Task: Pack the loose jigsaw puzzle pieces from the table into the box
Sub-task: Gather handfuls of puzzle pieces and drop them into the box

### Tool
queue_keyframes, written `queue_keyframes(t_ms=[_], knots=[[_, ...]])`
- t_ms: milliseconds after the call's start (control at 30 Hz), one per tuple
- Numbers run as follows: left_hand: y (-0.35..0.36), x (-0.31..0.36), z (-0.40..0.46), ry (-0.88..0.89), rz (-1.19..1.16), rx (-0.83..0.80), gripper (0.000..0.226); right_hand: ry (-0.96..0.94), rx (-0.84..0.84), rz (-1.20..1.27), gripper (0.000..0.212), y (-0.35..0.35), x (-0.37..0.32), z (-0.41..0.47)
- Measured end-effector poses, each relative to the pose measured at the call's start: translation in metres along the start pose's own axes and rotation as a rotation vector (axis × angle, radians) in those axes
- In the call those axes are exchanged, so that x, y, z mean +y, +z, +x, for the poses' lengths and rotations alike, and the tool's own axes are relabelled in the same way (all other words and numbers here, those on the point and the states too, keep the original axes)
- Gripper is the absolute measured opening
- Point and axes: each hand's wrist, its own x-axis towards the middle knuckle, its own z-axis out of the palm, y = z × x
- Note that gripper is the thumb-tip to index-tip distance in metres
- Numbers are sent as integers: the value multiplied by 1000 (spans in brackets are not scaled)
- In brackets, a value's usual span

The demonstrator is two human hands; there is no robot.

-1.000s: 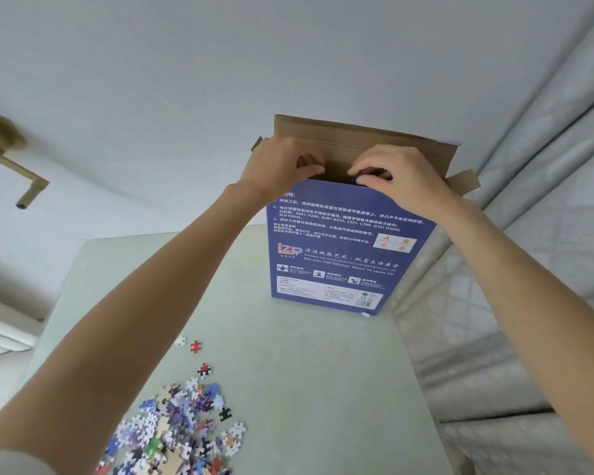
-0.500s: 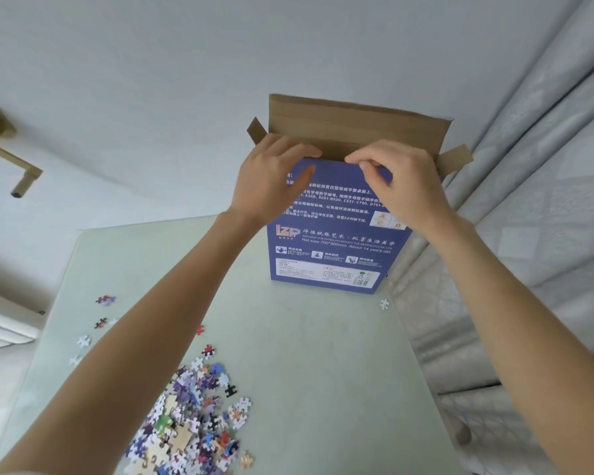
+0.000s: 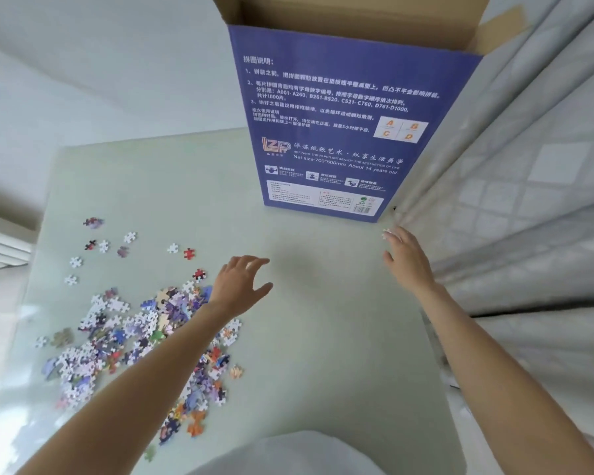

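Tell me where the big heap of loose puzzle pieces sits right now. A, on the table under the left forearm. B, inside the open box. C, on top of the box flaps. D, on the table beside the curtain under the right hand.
A: the heap of puzzle pieces lies on the table beneath the left forearm, while the upright box stands apart at the far edge with its top open.

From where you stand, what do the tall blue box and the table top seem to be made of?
The box looks like cardboard: plain brown inside its open flaps, smooth blue print outside. The table top looks like a smooth, slightly glossy pale green surface, perhaps glass or laminate; soft reflections show near its left edge.
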Motion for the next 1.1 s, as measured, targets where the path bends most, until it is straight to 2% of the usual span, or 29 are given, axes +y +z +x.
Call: queue_keyframes(t_ms=[133,233,300,400,533,600,667,767,867,967,1100], knots=[[22,-8,-9,-51,23,-30,56,32,-204,-101,60,28,7,13],[33,-13,-18,-52,-71,3,51,-39,-82,-21,56,49,-15,-12],[36,-18,-25,-34,-109,61,47,-196,-14,45,49,62,-48,-33],[36,-30,-45,-67,-154,165,44,-361,-63,130,46,88,-112,-61],[36,-62,-97,-235,-183,296,50,-501,-167,129,39,113,-204,-90],[37,-85,-129,-343,-190,301,58,-522,-230,138,42,121,-238,-105],[41,-107,-153,-449,-169,248,72,-510,-266,132,51,126,-257,-117],[45,-136,-173,-594,-169,99,105,-456,-384,4,92,129,-275,-130],[47,-153,-178,-584,-206,-55,131,-437,-460,-168,121,135,-296,-143],[48,-150,-177,-438,-138,-126,132,-417,-468,-157,129,146,-314,-152],[43,-158,-176,-355,-223,-86,123,-378,-447,-73,129,150,-332,-153]])
